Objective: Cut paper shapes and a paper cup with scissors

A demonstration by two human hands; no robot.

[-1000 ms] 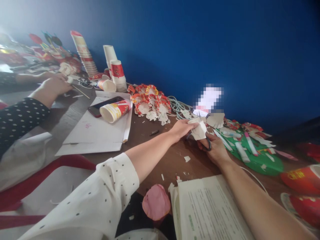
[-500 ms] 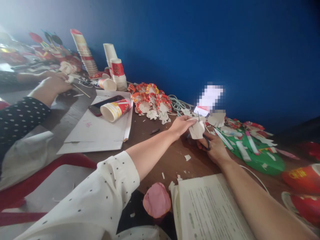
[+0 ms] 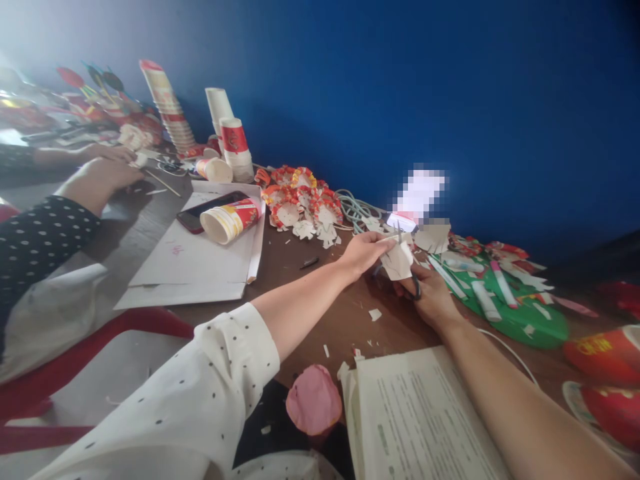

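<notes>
My left hand (image 3: 367,253) is closed on a piece of white paper (image 3: 397,261), pinching its upper left edge. In my right hand (image 3: 427,293) is a pair of scissors (image 3: 416,287), with the fingers around its dark handles. The blade tips show above the top edge of the paper, while the rest of the blades is hidden behind it. A lit phone (image 3: 403,220), partly blurred out, stands just beyond the paper. Small paper scraps (image 3: 375,314) lie on the brown table under my hands.
Cut paper-cup flowers (image 3: 305,200), a cable coil (image 3: 357,210) and stacked paper cups (image 3: 237,150) line the wall. A green sheet (image 3: 540,327) bears markers at right. A printed paper stack (image 3: 425,413) lies in front. A co-worker's hands (image 3: 107,167) are at left.
The white paper has tilted and turned slightly between my hands, and the scissors have shifted a little with it. My arms stay almost in place.
</notes>
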